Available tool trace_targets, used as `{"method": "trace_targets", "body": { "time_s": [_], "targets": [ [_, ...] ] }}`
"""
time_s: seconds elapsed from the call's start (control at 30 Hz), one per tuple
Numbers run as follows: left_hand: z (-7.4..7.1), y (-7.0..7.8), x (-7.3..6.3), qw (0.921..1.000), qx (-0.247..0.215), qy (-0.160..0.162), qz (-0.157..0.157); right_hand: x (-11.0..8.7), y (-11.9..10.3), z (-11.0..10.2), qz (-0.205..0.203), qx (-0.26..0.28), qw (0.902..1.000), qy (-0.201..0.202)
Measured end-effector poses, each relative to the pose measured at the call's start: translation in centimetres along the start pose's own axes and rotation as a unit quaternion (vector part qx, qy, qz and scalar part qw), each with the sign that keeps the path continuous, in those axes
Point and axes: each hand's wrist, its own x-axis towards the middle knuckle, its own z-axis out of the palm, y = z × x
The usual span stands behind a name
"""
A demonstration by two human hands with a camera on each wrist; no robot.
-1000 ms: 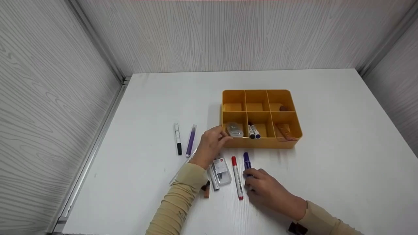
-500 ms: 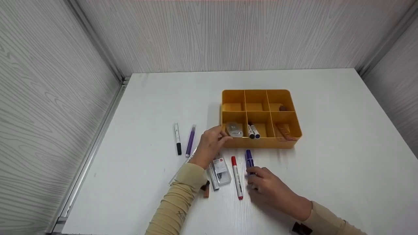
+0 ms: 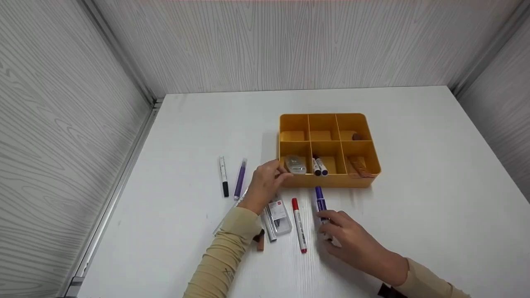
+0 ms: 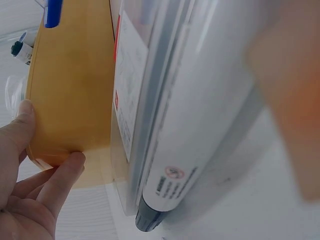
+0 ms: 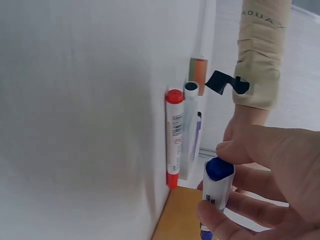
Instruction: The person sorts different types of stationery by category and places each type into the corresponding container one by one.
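A yellow divided storage box [image 3: 331,181] stands on the table. My left hand [image 3: 265,182] grips its front left corner; in the left wrist view the thumb [image 4: 25,117] lies at the rim and the fingertips rest against the side. With my right hand [image 3: 352,240] I hold a blue-capped marker [image 3: 320,203], its cap toward the box front. The right wrist view shows this marker [image 5: 218,187] between thumb and fingers. Left of it lies a red marker [image 3: 299,227], and beside that a clear flat case [image 3: 280,217] with a white label.
Inside the box are a clear container [image 3: 295,164], two markers [image 3: 320,166] and a small brown thing [image 3: 356,136]. A grey-white marker [image 3: 269,225], an orange-brown block [image 3: 260,244], a purple pen [image 3: 240,180] and a black-capped marker [image 3: 223,176] lie on the table [image 3: 165,231].
My right hand has moved a little to the right, and the blue-capped marker has shifted right and closer to the box. My left hand stays at the box corner.
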Motion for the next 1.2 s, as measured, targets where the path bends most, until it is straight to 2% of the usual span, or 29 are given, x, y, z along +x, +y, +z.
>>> {"method": "trace_targets", "body": {
  "time_s": [0.37, 0.67, 0.87, 1.03, 1.2],
  "targets": [
    [0.0, 0.1, 0.0, 0.9995, -0.012, -0.014, -0.026, 0.3, -0.8, -1.9, -0.024, -0.002, 0.9990, 0.039],
    [0.0, 0.2, 0.1, 0.9989, -0.014, -0.020, -0.040, 1.6, -0.4, -3.9, 0.005, -0.012, 0.9960, 0.089],
    [-0.1, 0.3, 0.0, 0.9993, -0.007, -0.017, -0.031, 2.6, 0.9, -4.9, 0.026, -0.013, 0.9938, 0.107],
    [0.0, 0.1, 0.0, 0.9996, -0.005, -0.012, -0.023, 3.5, 2.0, -5.6, 0.032, 0.009, 0.9936, 0.108],
    [0.1, 0.0, 0.1, 0.9997, -0.006, -0.011, -0.022, 4.4, 2.9, -6.4, 0.055, 0.032, 0.9952, 0.074]
  ]
}}
